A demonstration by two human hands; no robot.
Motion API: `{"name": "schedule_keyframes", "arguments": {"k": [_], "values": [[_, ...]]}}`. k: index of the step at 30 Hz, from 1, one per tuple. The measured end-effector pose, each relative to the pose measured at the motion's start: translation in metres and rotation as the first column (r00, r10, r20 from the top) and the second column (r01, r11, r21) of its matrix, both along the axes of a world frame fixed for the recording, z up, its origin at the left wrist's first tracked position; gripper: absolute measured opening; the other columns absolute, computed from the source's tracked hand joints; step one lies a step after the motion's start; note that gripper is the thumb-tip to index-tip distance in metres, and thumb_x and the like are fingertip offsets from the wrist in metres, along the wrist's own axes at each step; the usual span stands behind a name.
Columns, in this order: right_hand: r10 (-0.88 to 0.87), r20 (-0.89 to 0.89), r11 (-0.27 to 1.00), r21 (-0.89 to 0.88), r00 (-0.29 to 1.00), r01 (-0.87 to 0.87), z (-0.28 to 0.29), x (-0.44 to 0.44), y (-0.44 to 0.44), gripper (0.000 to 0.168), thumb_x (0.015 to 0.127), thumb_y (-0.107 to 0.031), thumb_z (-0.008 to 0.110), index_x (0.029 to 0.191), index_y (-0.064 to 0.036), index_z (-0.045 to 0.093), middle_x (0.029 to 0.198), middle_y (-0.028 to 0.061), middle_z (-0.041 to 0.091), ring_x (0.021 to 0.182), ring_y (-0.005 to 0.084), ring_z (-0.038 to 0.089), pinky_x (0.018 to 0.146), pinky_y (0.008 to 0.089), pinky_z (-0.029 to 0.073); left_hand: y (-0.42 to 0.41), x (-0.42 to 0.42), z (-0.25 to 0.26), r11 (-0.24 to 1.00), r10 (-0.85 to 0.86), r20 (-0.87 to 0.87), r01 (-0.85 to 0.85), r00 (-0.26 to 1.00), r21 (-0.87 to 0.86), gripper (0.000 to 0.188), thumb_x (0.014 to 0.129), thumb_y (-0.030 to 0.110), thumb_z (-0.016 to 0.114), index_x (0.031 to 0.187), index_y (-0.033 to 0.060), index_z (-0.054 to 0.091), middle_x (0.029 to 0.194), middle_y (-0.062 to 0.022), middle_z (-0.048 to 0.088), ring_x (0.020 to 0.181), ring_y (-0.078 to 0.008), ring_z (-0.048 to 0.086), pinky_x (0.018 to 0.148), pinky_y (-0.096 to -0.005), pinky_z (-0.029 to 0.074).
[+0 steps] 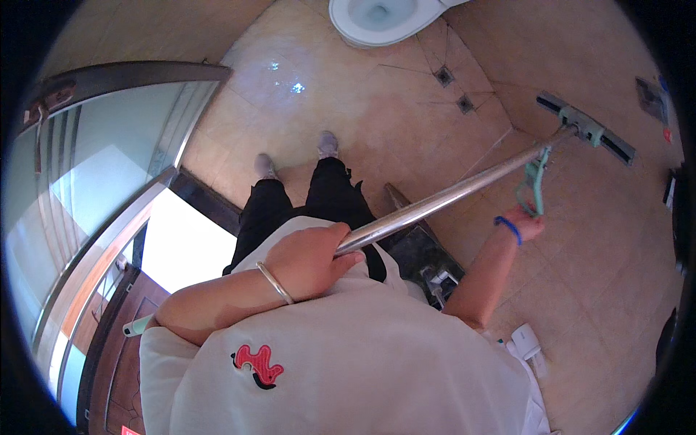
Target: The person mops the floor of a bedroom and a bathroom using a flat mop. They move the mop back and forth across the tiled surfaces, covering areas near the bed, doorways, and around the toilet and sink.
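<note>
A squeeze mop with a long metal pole (435,209) slants across the view from lower left to upper right. My left hand (307,258), with a metal bangle at its wrist, is closed around the pole near its lower-left end in front of my waist. At the far end sits the grey and green mop head (587,129), in front of the tiled wall. A green lever handle (537,185) hangs from the pole just below the head. My right hand (527,222), with a blue band at its wrist, grips the end of that lever; some fingers are hidden.
A white toilet (380,35) stands at the top. Two floor drains (443,76) lie near the right wall. A glass door (119,163) is at the left, beside a dark threshold (204,198). A dark ledge (424,253) with metal fittings is by my right side. The tiled floor (353,98) shines.
</note>
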State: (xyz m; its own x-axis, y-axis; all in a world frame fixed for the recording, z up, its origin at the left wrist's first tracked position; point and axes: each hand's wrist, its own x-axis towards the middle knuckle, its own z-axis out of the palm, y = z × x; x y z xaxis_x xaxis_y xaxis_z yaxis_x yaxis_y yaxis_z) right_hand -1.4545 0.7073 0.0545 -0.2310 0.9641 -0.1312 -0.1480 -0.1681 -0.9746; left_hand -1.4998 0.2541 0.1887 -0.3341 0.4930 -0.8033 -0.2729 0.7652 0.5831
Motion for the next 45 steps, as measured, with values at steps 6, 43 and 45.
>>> {"name": "schedule_keyframes", "arguments": {"k": [6, 43, 45], "values": [[-0.032, 0.020, 0.977, -0.211, 0.999, 0.035, 0.012, 0.019, -0.101, 0.032, 0.090, -0.036, 0.040, 0.096, -0.007, 0.051, 0.097, 0.0082, 0.055, 0.098, 0.0209, 0.050, 0.088, 0.0371, 0.037, 0.000, 0.004, 0.000, 1.000, -0.022, -0.061, 0.021, 0.998, -0.011, 0.029, 0.086, 0.034, 0.052, 0.092, 0.0061, 0.051, 0.076, -0.0169, 0.060, 0.072, -0.0352, 0.059, 0.064, -0.0449, 0.045], [0.992, -0.102, -0.084, -0.967, 0.068, -0.239, -0.021, 0.029, -0.482, 0.007, 0.075, -0.005, 0.058, 0.068, -0.007, 0.056, 0.068, 0.0057, 0.060, 0.066, 0.0189, 0.060, 0.063, 0.0308, 0.052, -0.276, 0.270, 0.223, 0.795, -0.004, -0.926, -0.563, -0.378, 0.226, 0.013, 0.082, 0.020, 0.060, 0.084, 0.0085, 0.055, 0.076, -0.0014, 0.054, 0.069, -0.0128, 0.055, 0.055, -0.0225, 0.048], [0.986, -0.158, -0.167, -0.959, -0.055, -0.228, -0.014, 0.063, -0.557, 0.007, 0.076, -0.007, 0.059, 0.069, -0.007, 0.057, 0.068, 0.0057, 0.061, 0.066, 0.0184, 0.061, 0.062, 0.0304, 0.052, -0.309, 0.306, 0.235, 0.699, -0.235, -0.796, -0.666, -0.558, 0.261, 0.013, 0.085, 0.022, 0.058, 0.086, 0.0097, 0.055, 0.084, -0.0017, 0.055, 0.078, -0.0130, 0.056, 0.058, -0.0221, 0.049]]}}
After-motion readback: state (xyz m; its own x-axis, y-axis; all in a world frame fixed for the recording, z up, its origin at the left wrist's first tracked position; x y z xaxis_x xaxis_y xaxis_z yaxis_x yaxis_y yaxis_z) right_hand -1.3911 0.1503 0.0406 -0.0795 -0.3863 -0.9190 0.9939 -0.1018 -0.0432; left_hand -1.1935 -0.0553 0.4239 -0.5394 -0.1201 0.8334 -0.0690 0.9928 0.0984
